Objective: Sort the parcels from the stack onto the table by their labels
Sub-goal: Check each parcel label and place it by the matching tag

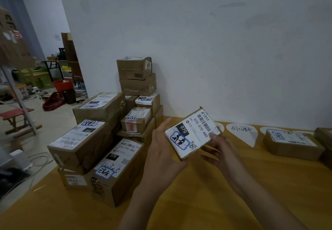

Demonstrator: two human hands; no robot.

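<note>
Open desk between stack and box at right. Small parcel clasped by left grip and right grip; white label up, marked 070.

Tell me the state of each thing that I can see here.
small parcel: held above the table, label facing up
left hand: grips the parcel's left end
right hand: grips its right end
stack: piled at the table's left
parcel at right: lies flat on the table

Stack of parcels on the left of the desk, against the wall, small parcel held up right of it, paper marker behind, another parcel lying farther right.
</note>
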